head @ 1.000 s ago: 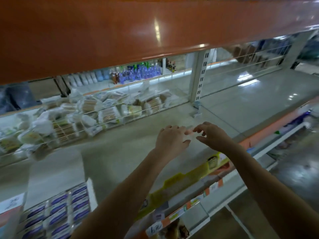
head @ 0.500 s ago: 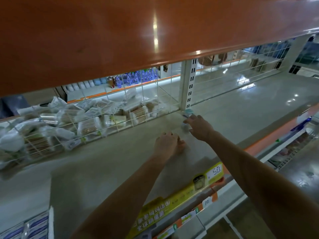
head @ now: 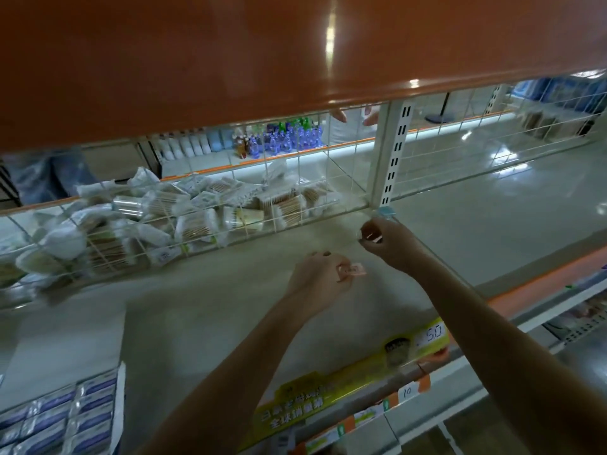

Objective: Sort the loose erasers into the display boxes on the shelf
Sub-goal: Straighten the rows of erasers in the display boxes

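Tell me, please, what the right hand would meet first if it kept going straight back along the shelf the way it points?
Probably the blue eraser lying just beyond the right hand, at the foot of the upright post; depth is hard to judge here.

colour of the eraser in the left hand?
Pinkish orange eraser, pinched in the left hand; head view.

Bagged cotton swabs [head: 184,218] are heaped behind a wire fence [head: 295,192] at the back of the shelf. Blue bottles [head: 285,139] are ranged on a far shelf. A yellow price strip [head: 345,389], marked 50, is fixed along the front edge.
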{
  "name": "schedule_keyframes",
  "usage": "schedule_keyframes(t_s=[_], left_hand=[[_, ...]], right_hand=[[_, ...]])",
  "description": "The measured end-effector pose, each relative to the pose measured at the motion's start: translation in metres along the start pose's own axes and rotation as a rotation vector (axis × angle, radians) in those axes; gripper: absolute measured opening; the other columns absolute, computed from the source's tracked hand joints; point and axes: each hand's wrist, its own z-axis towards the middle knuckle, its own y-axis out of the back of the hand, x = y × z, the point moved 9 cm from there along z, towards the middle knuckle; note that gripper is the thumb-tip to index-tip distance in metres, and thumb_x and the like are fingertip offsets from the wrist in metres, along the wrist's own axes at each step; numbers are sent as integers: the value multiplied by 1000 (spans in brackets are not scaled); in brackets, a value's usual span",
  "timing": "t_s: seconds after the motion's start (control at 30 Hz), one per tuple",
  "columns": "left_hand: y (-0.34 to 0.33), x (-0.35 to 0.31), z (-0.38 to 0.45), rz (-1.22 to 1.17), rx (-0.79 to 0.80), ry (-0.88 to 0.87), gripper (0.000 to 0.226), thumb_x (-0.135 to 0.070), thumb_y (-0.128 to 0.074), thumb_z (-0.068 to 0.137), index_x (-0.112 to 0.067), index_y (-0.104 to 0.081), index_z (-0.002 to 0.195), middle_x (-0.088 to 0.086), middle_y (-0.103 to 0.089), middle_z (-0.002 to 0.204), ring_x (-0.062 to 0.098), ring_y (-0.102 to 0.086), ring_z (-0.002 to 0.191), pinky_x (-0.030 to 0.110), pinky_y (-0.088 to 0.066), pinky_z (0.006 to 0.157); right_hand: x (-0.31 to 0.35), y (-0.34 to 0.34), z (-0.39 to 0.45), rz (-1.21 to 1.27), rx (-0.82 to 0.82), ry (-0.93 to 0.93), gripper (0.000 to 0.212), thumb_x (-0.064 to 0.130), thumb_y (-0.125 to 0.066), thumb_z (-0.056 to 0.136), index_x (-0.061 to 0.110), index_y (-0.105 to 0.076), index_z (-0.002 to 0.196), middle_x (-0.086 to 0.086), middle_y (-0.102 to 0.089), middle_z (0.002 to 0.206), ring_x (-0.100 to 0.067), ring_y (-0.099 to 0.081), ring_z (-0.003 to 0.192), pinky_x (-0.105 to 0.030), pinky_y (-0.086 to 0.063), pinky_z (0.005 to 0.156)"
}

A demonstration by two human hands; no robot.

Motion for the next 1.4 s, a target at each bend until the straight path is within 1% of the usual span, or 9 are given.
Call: schedule_keyframes(t_s=[0.07, 0.17, 0.23, 0.33, 0.47, 0.67, 0.93, 1.17, 1.4], left_hand=[[18, 8, -16, -67, -45, 22, 25, -39, -60, 88, -26, -66, 109, -3, -65, 101, 14, -56, 93, 25, -43, 75], [43, 21, -43, -134, -61, 57, 23, -38, -59, 90, -25, -66, 106, -9, -67, 98, 6, -57, 84, 19, -45, 69], [57, 31, -62, -150, -52, 88, 19, -33, -57, 92, -23, -66, 105, -11, -65, 93, 3, -55, 79, 9, -38, 62], [76, 51, -94, -186, -51, 163, 13, -29, -52, 94, -26, -65, 98, -10, -62, 83, 3, -52, 71, 12, -35, 58], [96, 85, -136, -263, -115, 280, 24, -26, -50, 95, -38, -56, 74, -8, -59, 69, 4, -52, 61, 21, -35, 57], [125, 104, -190, -442, -149, 329, 28, -9, -49, 95, -34, -58, 87, -10, -64, 71, -3, -55, 58, 9, -40, 55], [159, 138, -249, -570, -180, 410, 16, -14, -59, 90, -29, -60, 96, -8, -67, 75, 0, -59, 64, 12, -44, 59], [196, 175, -299, -456, -223, 469, 32, -17, -69, 83, -43, -59, 98, -2, -68, 88, 9, -64, 79, 26, -54, 70], [238, 212, -363, -270, -290, 498, 33, -26, -66, 84, -47, -58, 108, -22, -54, 90, -5, -55, 76, 15, -46, 65]], right_hand=[[9, -6, -11, 233, 35, -65, 15, 13, -67, 84, 12, -58, 96, 3, -63, 88, -10, -61, 82, -13, -45, 73], [29, -23, -29, 582, 125, -119, 21, 4, -66, 82, 9, -60, 101, -3, -68, 94, -15, -66, 88, -25, -52, 82], [50, -32, -41, 723, 183, -90, 22, -2, -64, 82, 3, -59, 103, -9, -68, 97, -16, -67, 91, -26, -53, 84], [84, -45, -60, 855, 260, -38, 17, -7, -62, 81, 2, -59, 96, -12, -68, 101, -16, -66, 92, -24, -52, 83], [122, -66, -81, 936, 364, -10, 19, -3, -64, 80, 11, -63, 93, -15, -68, 104, -22, -64, 97, -32, -49, 89], [181, -94, -105, 1033, 463, 43, 19, 7, -67, 72, 9, -64, 90, -4, -69, 93, -16, -64, 89, -27, -50, 82], [247, -140, -125, 1075, 563, 39, 19, -1, -66, 73, 7, -61, 89, 0, -68, 85, -13, -63, 82, -23, -51, 76], [297, -173, -135, 1101, 607, -2, 20, -10, -62, 77, 3, -55, 90, 1, -69, 85, -15, -67, 82, -23, -53, 75], [351, -194, -144, 1002, 611, 74, 21, -11, -61, 79, 7, -54, 88, -1, -69, 86, -21, -69, 85, -30, -57, 72]])
